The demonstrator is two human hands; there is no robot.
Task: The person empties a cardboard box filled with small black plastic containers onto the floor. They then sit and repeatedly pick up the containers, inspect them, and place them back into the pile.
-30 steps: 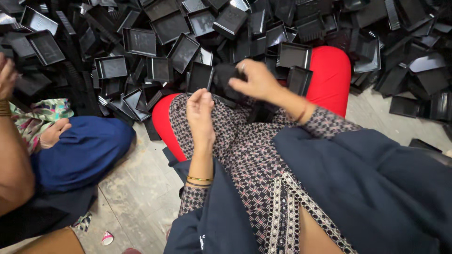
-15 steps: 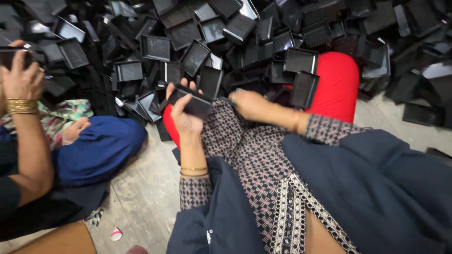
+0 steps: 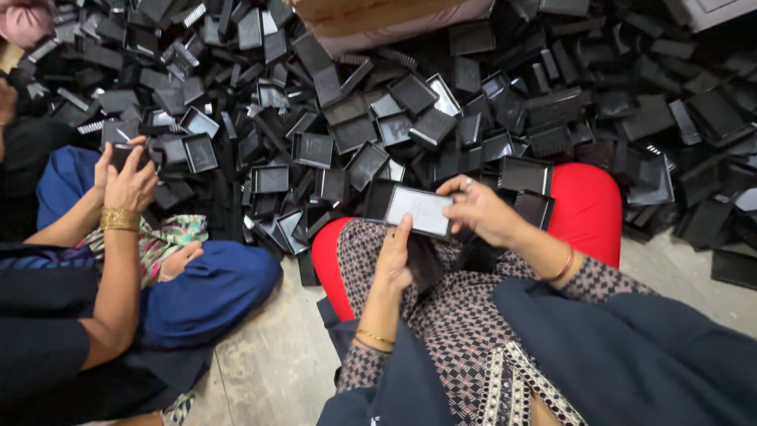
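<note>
A flat black rectangular tray [image 3: 419,210] with a glossy face is held over my lap between both hands. My left hand [image 3: 394,264] grips its lower left edge from below, thumb up along the side. My right hand [image 3: 478,210] holds the right end, fingers curled over the top edge. Beneath them lie my patterned sleeves and red trousers [image 3: 587,207]. A big heap of similar black plastic trays [image 3: 378,118] covers the floor just beyond my knees.
To my left sits another person in blue trousers [image 3: 201,296], whose hands [image 3: 126,177] hold a small black part. A cardboard box [image 3: 371,16] stands at the back of the heap. Pale floor tiles [image 3: 268,363] show between us.
The tray has gone from my left hand alone to both hands, and its pale glossy face now looks up. The view has shifted, and the neighbour's hands sit further in.
</note>
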